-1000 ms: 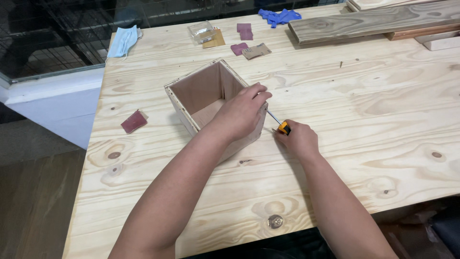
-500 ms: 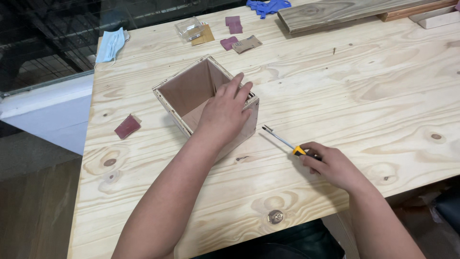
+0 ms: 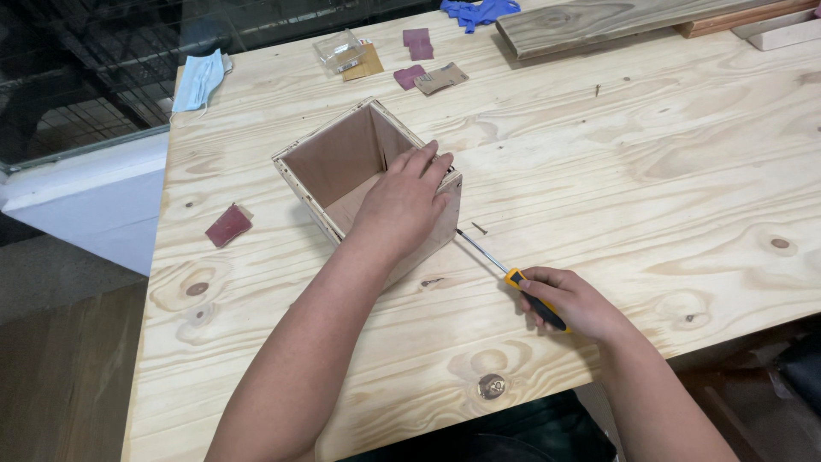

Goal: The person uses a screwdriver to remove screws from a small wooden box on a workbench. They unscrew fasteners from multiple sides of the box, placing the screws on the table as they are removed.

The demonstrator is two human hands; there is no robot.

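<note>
At the far left of the wooden table (image 3: 650, 154), a light blue face mask (image 3: 198, 79) lies by the edge, partly over it. Nearer the front, a small reddish piece of sandpaper (image 3: 228, 225) lies flat on the boards, well apart from everything else.

Next comes the open wooden box (image 3: 342, 167), standing on the table with its opening upward and turned at an angle to the table edge. The left hand (image 3: 402, 205) rests palm down over the box's near right corner, fingers (image 3: 425, 160) spread across the top rim and pressing on it, not clenched around anything. Behind the box, towards the far edge, sit a small clear plastic case (image 3: 339, 51) and several scraps of sandpaper (image 3: 419, 75), reddish and tan, close together.

Just right of the box, a small screw (image 3: 480, 228) lies loose on the table beside the tip of the screwdriver (image 3: 505, 269). The screwdriver lies low over the table, its thin metal shaft pointing up-left towards the box's right wall, its tip near that wall but not touching it. The right hand (image 3: 569, 301) is clenched around the black and orange handle.

Farther right, at the back, a blue glove (image 3: 479, 10) lies bunched up, and a long grey weathered plank (image 3: 616, 19) runs along the table's far edge, with paler wood pieces (image 3: 782, 32) beyond it.
</note>
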